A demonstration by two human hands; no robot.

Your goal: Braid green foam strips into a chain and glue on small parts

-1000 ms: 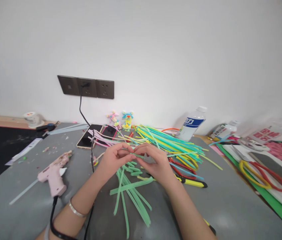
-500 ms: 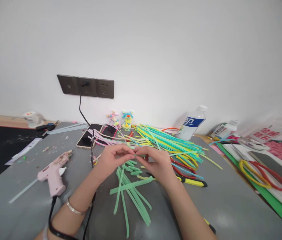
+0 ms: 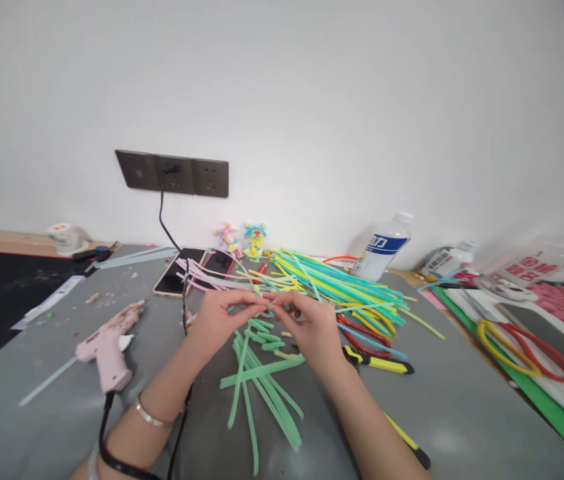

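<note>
My left hand [image 3: 222, 319] and my right hand [image 3: 313, 327] meet over the middle of the table, thumbs and fingertips pinched together. Between the fingertips is a small green piece of pipe cleaner [image 3: 269, 307], mostly covered by the fingers. Short green pipe cleaner pieces [image 3: 268, 337] lie just below the hands. Nearer to me, longer green pipe cleaners [image 3: 271, 393] are spread in a loose, crossing pile. Behind my right hand rests a big bundle of yellow, green and turquoise pipe cleaners [image 3: 332, 283], with pink ones [image 3: 197, 275] to its left.
A pink glue gun [image 3: 107, 347] lies left, its black cord running past my left forearm. Yellow-black handles [image 3: 387, 364] lie right of my right hand. At the back stand a bottle [image 3: 382, 247] and two small figures [image 3: 255, 240]. Scissors [image 3: 517, 347] lie far right.
My right hand has shifted slightly left and turned a little, its fingers more bent. Both hands stay pinched together at the same spot.
</note>
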